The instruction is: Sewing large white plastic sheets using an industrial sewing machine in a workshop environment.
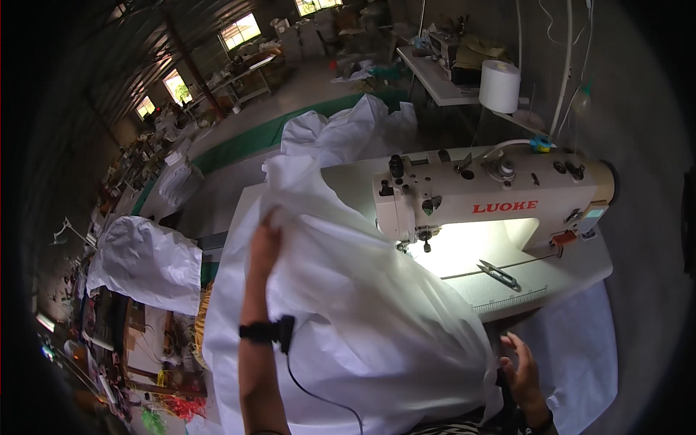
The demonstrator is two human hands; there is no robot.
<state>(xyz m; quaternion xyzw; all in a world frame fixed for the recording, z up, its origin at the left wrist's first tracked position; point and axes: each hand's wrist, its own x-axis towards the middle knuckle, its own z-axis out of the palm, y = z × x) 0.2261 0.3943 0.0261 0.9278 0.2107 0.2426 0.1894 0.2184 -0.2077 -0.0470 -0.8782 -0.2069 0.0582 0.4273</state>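
Observation:
A large sheet of white fabric spreads over the left side of the sewing table and hangs down in front of me. My left hand, blurred by motion, reaches far over it, its fingers closed on a fold. To the right stands a white sewing machine, its lamp lighting the bed; the fabric runs along the left of its needle area. My right hand is below the table's front edge, beside the fabric, fingers apart and holding nothing. Small thread snips lie on the machine bed.
A white thread cone stands behind the machine. More bunched white fabric lies at the table's far side. White cloth is draped at the left, and another white piece hangs at the right. A cable runs from my left wrist strap.

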